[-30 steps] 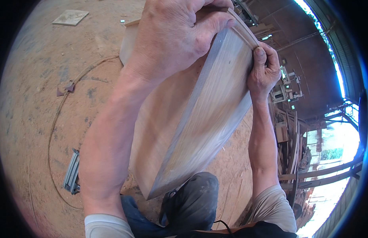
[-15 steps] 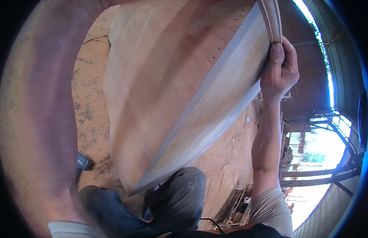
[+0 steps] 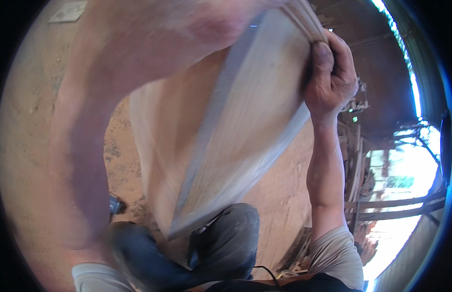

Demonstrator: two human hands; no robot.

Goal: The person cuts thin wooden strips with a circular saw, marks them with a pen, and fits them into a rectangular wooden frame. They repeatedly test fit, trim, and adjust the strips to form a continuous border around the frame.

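A large wooden piece (image 3: 255, 112) with broad flat faces stands tilted in front of me, its lowest corner by my knees. A grey strip runs along the edge between two of its faces. My right hand (image 3: 330, 73) is closed on the moulded wooden rim (image 3: 304, 22) at its upper right, thumb on the near side. Across the upper part of the wood reaches my left arm. My left hand (image 3: 257, 6) is at the top edge of the view near that rim, smeared by motion and partly cut off, so its fingers do not show clearly.
My bent knees (image 3: 230, 238) are close under the wood. A small dark boxy object (image 3: 116, 204) lies on the brown dirt floor (image 3: 121, 151) at left. A pale flat piece (image 3: 67, 11) lies at far left. Timber (image 3: 355, 170) and a bright opening are at right.
My left forearm has swung in across the top of the wood, bringing the hand towards the rim. The wood has turned, showing more of its right face. My right hand keeps its grip, slightly further left.
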